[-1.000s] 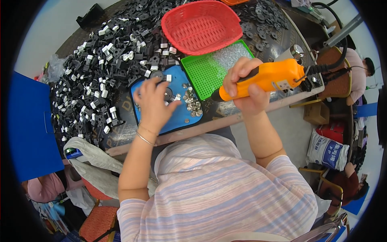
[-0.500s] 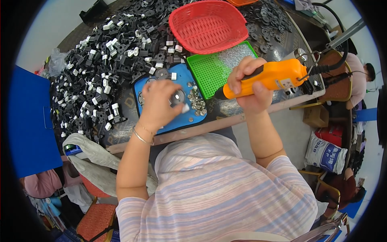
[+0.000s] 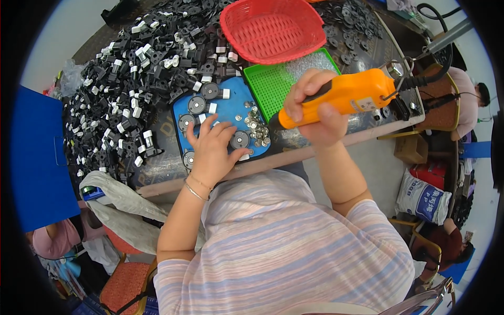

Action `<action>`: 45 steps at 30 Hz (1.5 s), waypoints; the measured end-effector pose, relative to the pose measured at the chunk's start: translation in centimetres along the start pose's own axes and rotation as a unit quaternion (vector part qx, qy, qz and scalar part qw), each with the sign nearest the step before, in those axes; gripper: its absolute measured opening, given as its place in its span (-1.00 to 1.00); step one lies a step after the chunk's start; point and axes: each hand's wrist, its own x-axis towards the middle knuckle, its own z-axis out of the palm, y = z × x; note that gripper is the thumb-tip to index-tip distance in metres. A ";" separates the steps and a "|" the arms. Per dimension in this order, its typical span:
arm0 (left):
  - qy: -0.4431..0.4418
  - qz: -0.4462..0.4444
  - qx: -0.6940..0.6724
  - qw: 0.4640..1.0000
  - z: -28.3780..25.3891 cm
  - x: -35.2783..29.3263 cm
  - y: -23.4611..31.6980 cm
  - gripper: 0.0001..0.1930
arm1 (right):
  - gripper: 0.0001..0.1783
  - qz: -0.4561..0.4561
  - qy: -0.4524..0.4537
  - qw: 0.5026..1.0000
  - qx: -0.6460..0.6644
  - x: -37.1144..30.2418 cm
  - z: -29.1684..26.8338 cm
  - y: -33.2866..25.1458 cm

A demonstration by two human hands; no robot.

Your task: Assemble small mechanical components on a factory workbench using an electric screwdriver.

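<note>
My right hand (image 3: pixel 317 113) is wrapped round an orange electric screwdriver (image 3: pixel 354 94), its dark tip pointing left over the table edge. My left hand (image 3: pixel 212 152) lies over a blue mat (image 3: pixel 226 107) with its fingers spread. Between its thumb and index finger, a round black part with a metal centre (image 3: pixel 240 139) rests on the mat, touching or almost touching them. More such round parts, some with white tabs, sit along the mat's left side, one of them a dark disc (image 3: pixel 197 105). Small silver metal pieces (image 3: pixel 256 126) are heaped at the mat's right.
A large pile of black and white plastic parts (image 3: pixel 131 84) covers the table's left. Behind the mat stand a green perforated tray (image 3: pixel 268 94) with small shiny pieces and a red basket (image 3: pixel 273 34). Black discs (image 3: pixel 352 26) lie far right. The screwdriver's cable (image 3: pixel 446 68) runs up right.
My left hand has come down onto the mat and spread its fingers; the round part it was handling now rests on the mat. The screwdriver has shifted slightly left.
</note>
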 end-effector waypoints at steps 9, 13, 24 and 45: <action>-0.014 -0.011 -0.011 1.000 0.5 0.2 -0.5 -0.46 | -0.64 0.061 -0.068 0.993 -0.075 0.0 2.8 2.7; 0.007 -0.004 -0.026 1.000 0.7 0.2 -0.7 -0.48 | -0.67 0.074 -0.080 0.992 -0.070 0.2 3.4 4.2; 0.002 -0.026 -0.037 0.999 0.9 0.2 -0.6 -0.52 | -0.73 0.087 -0.128 0.971 -0.183 0.2 3.2 5.9; -0.038 -0.040 -0.032 0.998 0.3 0.3 -0.1 -0.48 | -0.82 -0.031 0.093 0.973 -0.210 1.7 -4.3 -0.4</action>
